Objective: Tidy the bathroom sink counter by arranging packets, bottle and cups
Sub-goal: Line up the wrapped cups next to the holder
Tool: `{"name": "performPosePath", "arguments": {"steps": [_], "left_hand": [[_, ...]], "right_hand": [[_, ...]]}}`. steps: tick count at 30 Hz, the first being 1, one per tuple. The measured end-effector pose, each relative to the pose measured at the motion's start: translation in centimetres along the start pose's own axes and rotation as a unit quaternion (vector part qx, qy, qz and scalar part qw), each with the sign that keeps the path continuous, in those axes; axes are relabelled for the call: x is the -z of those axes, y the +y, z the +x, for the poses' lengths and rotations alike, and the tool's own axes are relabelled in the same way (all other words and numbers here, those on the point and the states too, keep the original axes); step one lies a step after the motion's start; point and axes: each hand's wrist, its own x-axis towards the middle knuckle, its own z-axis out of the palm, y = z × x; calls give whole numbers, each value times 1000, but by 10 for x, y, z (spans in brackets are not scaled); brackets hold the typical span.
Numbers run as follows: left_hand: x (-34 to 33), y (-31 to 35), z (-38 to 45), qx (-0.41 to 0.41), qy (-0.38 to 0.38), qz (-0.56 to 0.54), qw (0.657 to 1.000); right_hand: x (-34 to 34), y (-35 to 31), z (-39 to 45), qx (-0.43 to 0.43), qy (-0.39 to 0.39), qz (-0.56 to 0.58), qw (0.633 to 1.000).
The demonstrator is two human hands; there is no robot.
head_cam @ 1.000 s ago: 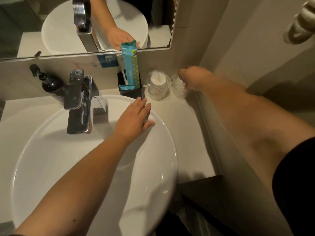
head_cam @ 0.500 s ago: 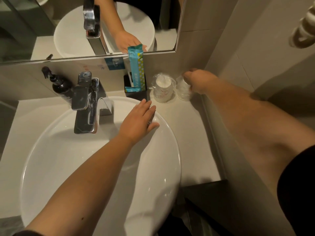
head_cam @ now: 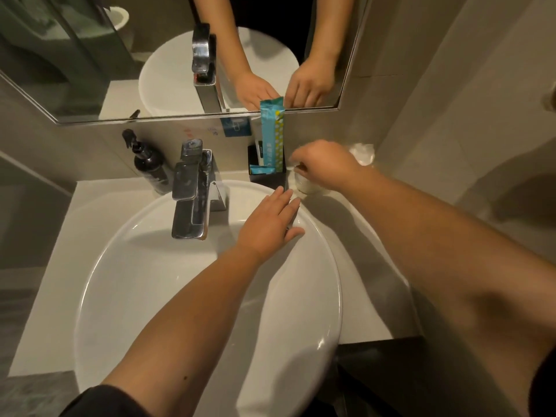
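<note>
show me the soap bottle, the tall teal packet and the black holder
soap bottle [head_cam: 149, 167], head view, on its dark body
tall teal packet [head_cam: 272, 130], head view, mid-length of the upright packet
black holder [head_cam: 266, 177], head view, on its front wall

Two bare forearms, dark, prob. black short sleeves at both frame edges, small mole on left forearm

My right hand [head_cam: 326, 164] grips a wrapped cup [head_cam: 304, 183] mid-frame (blurred), my left hand [head_cam: 267, 225] lies flat on the basin [head_cam: 316, 296] rim.
</note>
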Motion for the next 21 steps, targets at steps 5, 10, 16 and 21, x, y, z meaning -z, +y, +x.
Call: {"name": "performPosePath", "arguments": {"steps": [5,10,16,21], "left_hand": [[-2,-2,1,-13,10,9,1000],[-4,-5,3,-29,16,24,999],[-5,-5,3,-32,22,28,999],[-4,-5,3,-28,18,28,999]], "right_hand": [[-12,-13,23,19,-54,-37,998],[-17,-11,29,29,-76,-55,995],[-20,-10,33,37,-78,-46,995],[-24,-8,33,43,-68,-33,996]]}}
